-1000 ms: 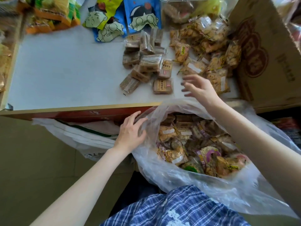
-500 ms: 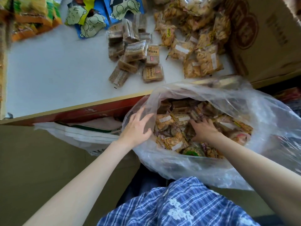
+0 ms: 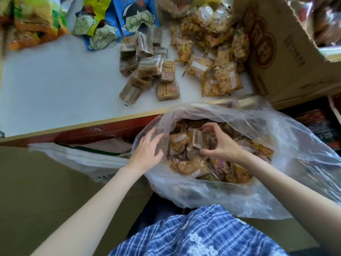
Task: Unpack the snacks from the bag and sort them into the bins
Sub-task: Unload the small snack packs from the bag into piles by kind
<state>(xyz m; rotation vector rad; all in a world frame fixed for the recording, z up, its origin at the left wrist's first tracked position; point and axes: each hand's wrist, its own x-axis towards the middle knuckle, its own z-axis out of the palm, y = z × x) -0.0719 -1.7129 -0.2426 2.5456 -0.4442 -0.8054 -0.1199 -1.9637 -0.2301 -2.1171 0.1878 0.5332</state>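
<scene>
A clear plastic bag [image 3: 262,183] full of small wrapped snacks sits on my lap below the table edge. My left hand [image 3: 147,152] holds the bag's left rim, fingers spread against the plastic. Inside the bag, my right hand [image 3: 219,145] curls its fingers and thumb round a small brown wrapped snack bar [image 3: 196,140]. On the white table [image 3: 55,85] lie two sorted piles: brown bars [image 3: 147,71] in the middle and yellowish cracker packets [image 3: 217,58] to their right.
A large cardboard box [image 3: 280,47] stands at the table's right end. Blue and yellow cartoon-printed bags [image 3: 114,21] and orange-green packets [image 3: 31,21] lie at the back left. A white plastic bag [image 3: 88,156] hangs under the table's wooden edge.
My right hand left the table pile, went down into the bag, dug among the snacks and now grips a brown bar. The left hand stays on the bag rim.
</scene>
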